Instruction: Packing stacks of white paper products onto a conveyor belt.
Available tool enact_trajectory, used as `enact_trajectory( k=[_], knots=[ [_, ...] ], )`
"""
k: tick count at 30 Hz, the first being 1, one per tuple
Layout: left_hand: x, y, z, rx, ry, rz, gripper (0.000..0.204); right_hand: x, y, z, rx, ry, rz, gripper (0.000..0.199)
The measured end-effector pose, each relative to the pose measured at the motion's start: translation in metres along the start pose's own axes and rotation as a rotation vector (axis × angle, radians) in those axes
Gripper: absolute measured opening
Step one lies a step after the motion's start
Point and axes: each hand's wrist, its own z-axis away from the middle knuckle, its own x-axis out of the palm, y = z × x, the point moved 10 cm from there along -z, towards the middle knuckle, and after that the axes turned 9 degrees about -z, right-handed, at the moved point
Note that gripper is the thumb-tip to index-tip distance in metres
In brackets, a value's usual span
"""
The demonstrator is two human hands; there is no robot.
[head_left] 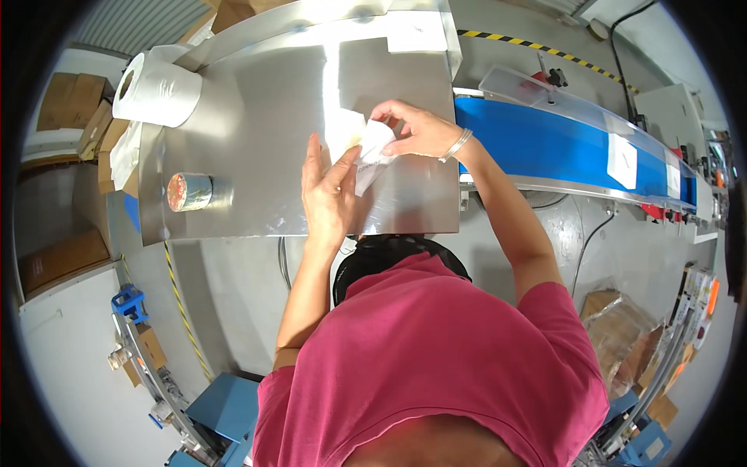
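Over the steel table (264, 124), both my hands are at a small white packet (373, 142) that looks like paper or thin film. My right hand (424, 131), with bangles at the wrist, pinches its upper right side between thumb and fingers. From the left, my left hand (327, 191) grips the packet's edge with thumb and a finger, while another finger stretches forward. A pale sheet or flap (345, 128) shows just left of the packet, washed out by glare; whether it is part of the packet, I cannot tell.
A large white roll (159, 87) stands at the table's far left, with a shiny cylinder (191, 192) nearer me. White sheets (416, 33) lie at the far edge. To the right runs a blue conveyor belt (537, 140) carrying white packets (622, 161), with a clear guard (517, 84) along it.
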Motion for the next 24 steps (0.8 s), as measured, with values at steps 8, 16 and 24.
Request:
enact_trajectory(
  k=[8,16,24],
  knots=[
    [0.001,-0.005,-0.017,0.032,-0.019,0.071,0.026,-0.023,0.043,0.014,0.028,0.102,-0.154,0.042],
    [0.010,0.018,-0.020,0.254,0.012,-0.083,0.027,-0.230,0.118,0.240,0.426,1.072,0.269,0.048],
    [0.055,0.096,-0.021,0.480,-0.254,0.029,0.027,-0.317,0.085,0.371,0.904,1.422,1.156,0.057]
  ],
)
